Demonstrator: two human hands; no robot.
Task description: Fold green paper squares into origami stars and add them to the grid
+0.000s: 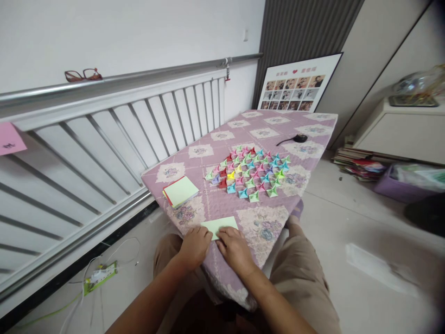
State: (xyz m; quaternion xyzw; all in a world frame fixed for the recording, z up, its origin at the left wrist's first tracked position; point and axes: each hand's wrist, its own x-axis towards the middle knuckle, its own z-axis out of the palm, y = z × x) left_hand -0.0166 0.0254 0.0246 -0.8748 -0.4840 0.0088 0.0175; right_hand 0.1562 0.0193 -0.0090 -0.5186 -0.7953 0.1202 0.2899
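A light green sheet of folding paper (219, 225) lies near the front corner of the cloth-covered table. It is a wide strip shape and looks folded over. On its left end my left hand (196, 246) is closed, fingers curled over the edge. My right hand (234, 248) grips the lower right part, its thumb and fingertips pressed on the paper. Beyond my hands stand several small folded paper pieces (250, 182) in green, blue, pink, red and yellow, set out in rows. To the left is a stack of coloured paper squares (181, 191), light green on top.
A black object with a thin cord (299, 138) lies toward the table's far right. Along the left runs a white radiator (139, 139), with glasses (83, 75) on the pipe above. A picture board (295, 86) leans behind the table. On the floor sits a power strip (100, 277).
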